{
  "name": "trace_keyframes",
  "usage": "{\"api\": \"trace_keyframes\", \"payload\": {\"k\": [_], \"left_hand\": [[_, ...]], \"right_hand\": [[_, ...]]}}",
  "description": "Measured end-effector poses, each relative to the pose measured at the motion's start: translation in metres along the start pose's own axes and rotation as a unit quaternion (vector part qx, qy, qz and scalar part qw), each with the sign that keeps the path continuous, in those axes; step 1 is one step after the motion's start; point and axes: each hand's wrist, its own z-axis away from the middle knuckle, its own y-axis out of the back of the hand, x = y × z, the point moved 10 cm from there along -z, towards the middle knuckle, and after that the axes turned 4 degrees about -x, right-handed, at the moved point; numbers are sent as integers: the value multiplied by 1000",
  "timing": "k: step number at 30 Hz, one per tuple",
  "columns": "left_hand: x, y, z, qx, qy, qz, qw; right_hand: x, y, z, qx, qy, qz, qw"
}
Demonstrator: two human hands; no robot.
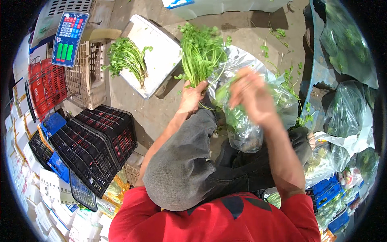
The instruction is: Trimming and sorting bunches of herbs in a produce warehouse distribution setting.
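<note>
My left hand [192, 96] is closed round the stems of a bunch of leafy green herbs [200, 54], which looks like coriander, its leaves pointing away from me. To the right, my right hand [250, 96] is smeared by motion above a clear plastic bag [246, 135] with greens inside. Something green shows beside its fingers; whether they hold it I cannot tell. The bag stands between my legs, its mouth spread open. Left of my left hand, another bunch of herbs [131, 60] lies across a white plastic tub [164, 56].
A scale's keypad panel [70, 39] stands at the far left, near a red basket [47, 86] and a beige crate [82, 74]. Black crates [90, 141] are by my left side. Filled plastic bags [346, 109] line the right. Loose sprigs [288, 78] litter the floor; a pale box [229, 7] stands ahead.
</note>
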Motion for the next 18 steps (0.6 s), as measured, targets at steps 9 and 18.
{"api": "trace_keyframes", "payload": {"k": [9, 18], "left_hand": [[-13, 0, 5, -43, 65, 27, 997], [-28, -3, -1, -70, 65, 21, 995]], "right_hand": [[-18, 98, -64, 221, -69, 491, 840], [53, 70, -142, 211, -112, 451, 860]]}}
